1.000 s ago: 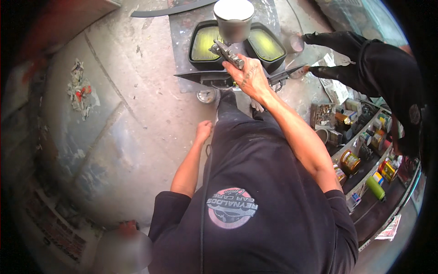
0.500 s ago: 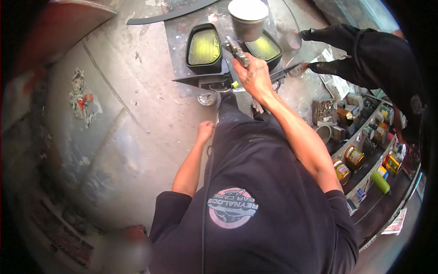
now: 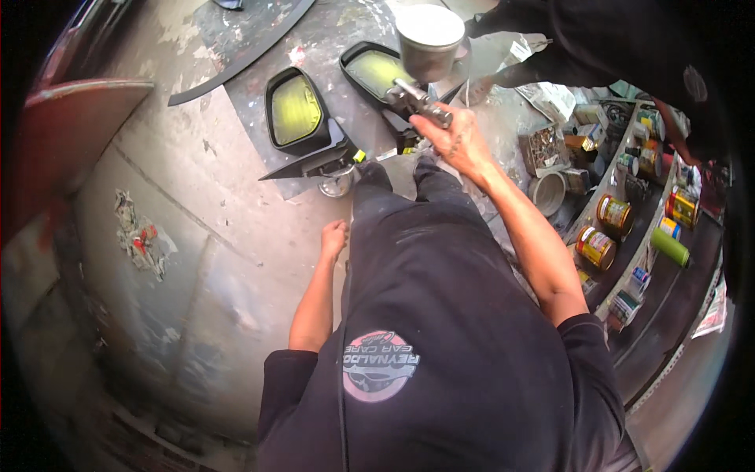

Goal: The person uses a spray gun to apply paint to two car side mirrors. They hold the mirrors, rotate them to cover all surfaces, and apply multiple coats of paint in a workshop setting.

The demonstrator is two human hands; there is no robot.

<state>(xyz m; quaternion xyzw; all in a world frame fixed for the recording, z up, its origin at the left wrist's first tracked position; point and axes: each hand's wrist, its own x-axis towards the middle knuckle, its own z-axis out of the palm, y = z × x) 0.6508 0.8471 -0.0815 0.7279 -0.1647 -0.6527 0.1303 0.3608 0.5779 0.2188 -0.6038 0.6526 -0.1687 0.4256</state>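
My right hand (image 3: 462, 141) is closed around a metal spray gun (image 3: 425, 102) with a large white-topped cup (image 3: 431, 33). The gun is held over the near right part of one black car mirror housing (image 3: 368, 51), partly hiding it; its face is covered in yellow-green. A second such mirror (image 3: 296, 110) lies to the left, with its black mount toward me. My left hand (image 3: 334, 238) hangs beside my left thigh, fingers curled in a loose fist, with nothing visible in it. A small round clear container (image 3: 336, 186) sits beyond it, by the left mirror's mount.
A curved black strip (image 3: 244, 63) lies at the far left. Crumpled paper (image 3: 141, 236) rests on the left floor, near a red panel (image 3: 86, 118). Another person (image 3: 613, 47) stands at the far right, above shelves with several cans (image 3: 595, 247) and a green bottle (image 3: 670, 248).
The mirrors now appear further left in view. My right hand and the spray gun have gone from between the two mirrors to the right one. My left hand stays low and curled.
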